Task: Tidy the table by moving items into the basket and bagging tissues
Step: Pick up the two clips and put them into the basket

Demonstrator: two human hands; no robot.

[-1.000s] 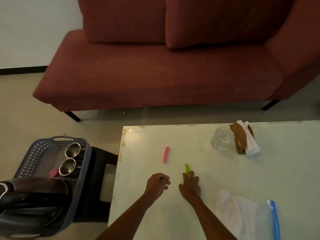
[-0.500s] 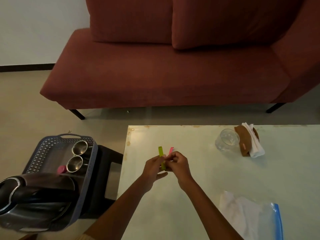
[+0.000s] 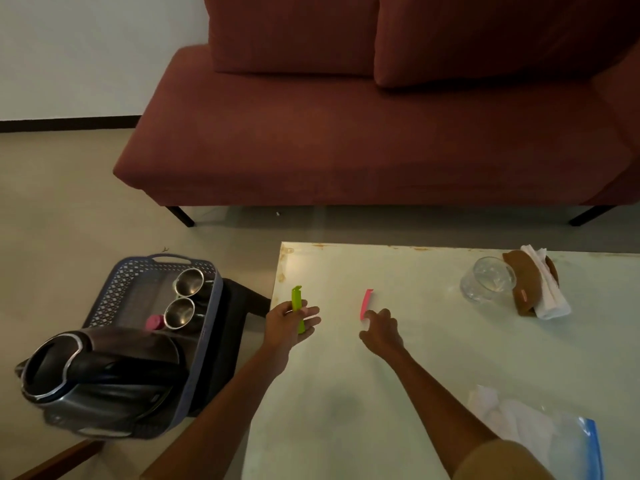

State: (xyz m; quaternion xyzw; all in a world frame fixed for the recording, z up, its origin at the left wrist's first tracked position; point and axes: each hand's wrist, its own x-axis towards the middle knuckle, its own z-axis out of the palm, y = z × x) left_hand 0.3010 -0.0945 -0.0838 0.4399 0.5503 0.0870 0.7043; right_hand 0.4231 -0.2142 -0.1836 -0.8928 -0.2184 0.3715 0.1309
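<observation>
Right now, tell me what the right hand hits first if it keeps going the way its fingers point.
The right hand points up-left at the pink clip on the table; its fingers look nearly on it. Contact is hard to judge.

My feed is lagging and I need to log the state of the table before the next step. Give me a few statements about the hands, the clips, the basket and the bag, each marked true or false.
1. The left hand holds the green clip. True.
2. The pink clip is already in the basket. False: it lies on the table, at the fingertips of the right hand.
3. Two metal cups sit in the basket. True.
4. The glass lies tipped on its side. False: it stands upright beside the napkin holder.
5. The zip bag with white tissues lies on the table. True.
</observation>
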